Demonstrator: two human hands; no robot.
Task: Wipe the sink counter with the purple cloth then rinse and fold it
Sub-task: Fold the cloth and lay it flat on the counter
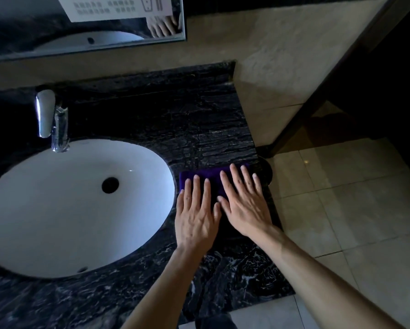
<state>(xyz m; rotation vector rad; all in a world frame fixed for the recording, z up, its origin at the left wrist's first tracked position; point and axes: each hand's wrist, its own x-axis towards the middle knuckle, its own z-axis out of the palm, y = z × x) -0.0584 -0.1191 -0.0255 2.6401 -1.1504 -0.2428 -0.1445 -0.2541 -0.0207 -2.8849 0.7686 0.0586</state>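
Both hands, left hand point(195, 217) and right hand point(243, 205), press flat with fingers spread on the purple cloth point(206, 178) near the desk's point(175, 119) right edge, beside the sink point(56, 210).

Sink basin point(56, 210) sits sunk into the counter point(175, 119) on the left, faucet point(49, 117) behind it at the back edge, mirror point(85, 43) on the wall above. Right of the basin, near the counter's right edge, the cloth point(206, 178) lies flat on the counter. Both hands rest on it, palms down, left hand point(195, 214) just beside right hand point(244, 205), floor point(341, 210) beyond to the right.
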